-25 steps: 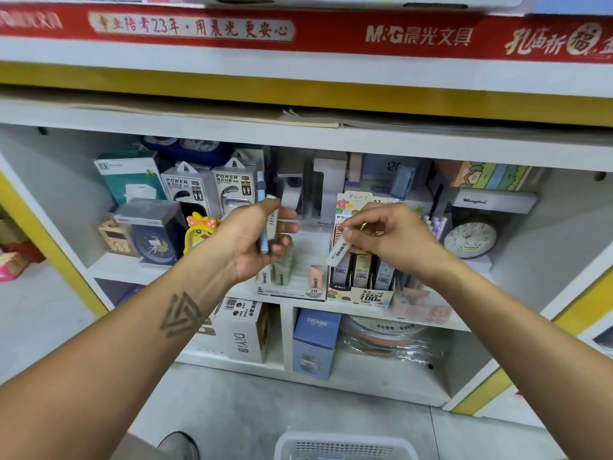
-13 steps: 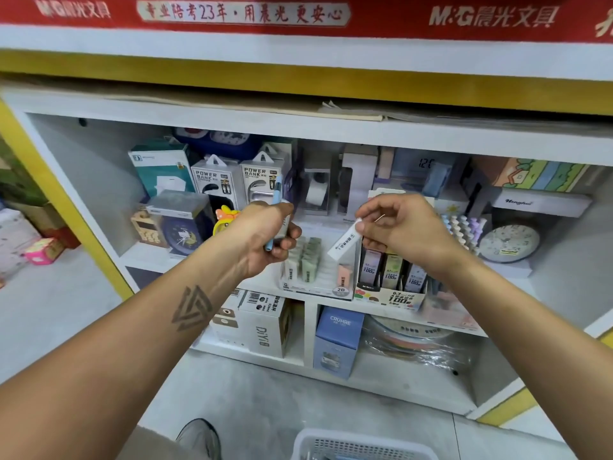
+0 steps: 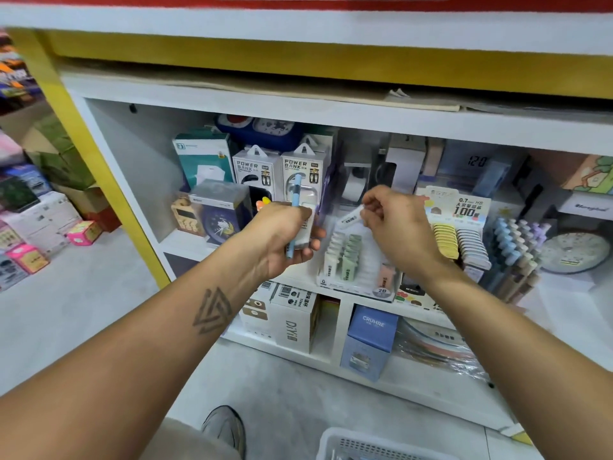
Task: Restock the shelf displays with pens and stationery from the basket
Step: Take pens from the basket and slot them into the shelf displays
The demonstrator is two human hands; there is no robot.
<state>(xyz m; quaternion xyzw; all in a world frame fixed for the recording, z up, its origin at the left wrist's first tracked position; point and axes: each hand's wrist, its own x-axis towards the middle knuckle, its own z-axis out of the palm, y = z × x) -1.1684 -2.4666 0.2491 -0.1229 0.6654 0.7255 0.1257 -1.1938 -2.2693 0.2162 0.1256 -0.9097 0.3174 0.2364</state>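
Observation:
My left hand (image 3: 287, 235) grips a light blue pen (image 3: 294, 207) upright, together with a small white item, in front of the power bank boxes. My right hand (image 3: 396, 227) pinches a small white lead case (image 3: 349, 216) above the clear tiered display (image 3: 356, 260) of pastel lead cases on the middle shelf. To the right stand a 0.7 HB lead display (image 3: 462, 227) and a rack of pastel pens (image 3: 515, 247). The white basket (image 3: 371, 446) sits on the floor at the bottom edge.
Power bank boxes (image 3: 282, 171), a boxed clock (image 3: 220, 210) and a teal box (image 3: 204, 157) fill the shelf's left side. A round clock (image 3: 572, 252) stands at the right. Below are a DIY box (image 3: 293, 322) and a blue CRUHRE box (image 3: 370, 340). My shoe (image 3: 224, 426) is on the floor.
The view has shifted left and down. My right hand has carried the white lead case left, from the 0.7 HB display over to the clear tiered display. The left hand keeps holding the pen.

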